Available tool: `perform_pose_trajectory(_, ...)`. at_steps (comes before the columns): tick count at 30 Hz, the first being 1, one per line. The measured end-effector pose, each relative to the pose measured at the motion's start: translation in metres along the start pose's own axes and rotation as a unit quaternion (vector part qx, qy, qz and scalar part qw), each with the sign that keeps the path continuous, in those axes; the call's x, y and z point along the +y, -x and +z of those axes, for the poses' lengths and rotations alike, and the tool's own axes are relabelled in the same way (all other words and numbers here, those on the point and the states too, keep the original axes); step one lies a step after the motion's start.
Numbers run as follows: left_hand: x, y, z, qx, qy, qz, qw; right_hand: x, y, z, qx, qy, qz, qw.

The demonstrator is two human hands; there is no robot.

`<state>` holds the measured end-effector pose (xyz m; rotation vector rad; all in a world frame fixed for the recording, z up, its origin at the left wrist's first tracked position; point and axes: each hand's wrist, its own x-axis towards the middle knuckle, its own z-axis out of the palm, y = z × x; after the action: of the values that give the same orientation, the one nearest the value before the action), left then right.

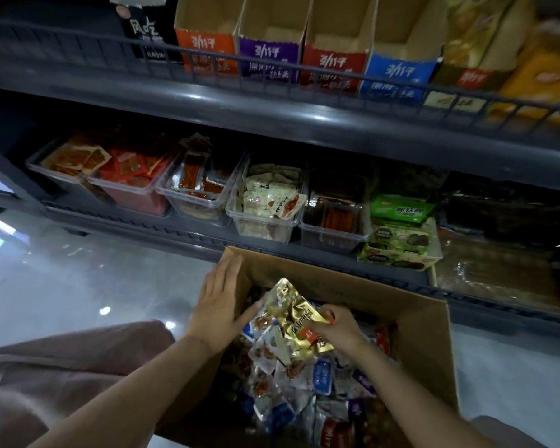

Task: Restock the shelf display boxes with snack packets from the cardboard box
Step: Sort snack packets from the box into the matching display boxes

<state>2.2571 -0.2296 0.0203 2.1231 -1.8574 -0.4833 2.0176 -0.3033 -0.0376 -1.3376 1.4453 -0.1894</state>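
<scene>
Gold foil snack packets (pixel 296 313), pinched in the right hand (pixel 337 328), sit just above the open brown cardboard box (pixel 427 334). Left hand (pixel 219 302), fingers straight, presses its side, probably to steady it. Colourful cardboard display boxes (pixel 269 53) wait on the wire-fronted shelf (pixel 272 108) above.

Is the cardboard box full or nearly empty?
Well filled: snack packets lie heaped across the whole cardboard box, hiding its bottom.

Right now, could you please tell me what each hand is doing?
Left hand: open, fingers straight, against the cardboard box edge.
Right hand: grips a gold snack packet.
</scene>
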Motion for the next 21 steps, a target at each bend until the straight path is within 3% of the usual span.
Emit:
perform_pose_trajectory(4, 0.063, -0.033, -0.036, -0.075, 0.005, 0.105, 0.992, -0.066, 0.056, -0.067, -0.080, 0.114, -0.102, 0.985)
perform_pose_trajectory(7, 0.102, -0.047, -0.064, -0.240, 0.068, 0.106, 0.962, -0.105, 0.106, -0.106, -0.088, 0.139, -0.134, 0.977)
perform_pose_trajectory(12, 0.150, -0.046, -0.099, -0.393, 0.229, 0.080, 0.887, -0.119, 0.168, -0.151, 0.006, -0.017, -0.148, 0.989)
perform_pose_trajectory(14, 0.163, -0.044, -0.106, -0.442, 0.313, 0.052, 0.839, -0.115, 0.181, -0.157, 0.047, -0.089, -0.151, 0.983)
perform_pose_trajectory(18, 0.181, -0.034, -0.105, -0.451, 0.435, 0.001, 0.779, -0.113, 0.188, -0.157, 0.118, -0.206, -0.147, 0.960)
perform_pose_trajectory(21, 0.192, -0.018, -0.098, -0.437, 0.455, -0.008, 0.776, -0.111, 0.186, -0.147, 0.174, -0.233, -0.149, 0.945)
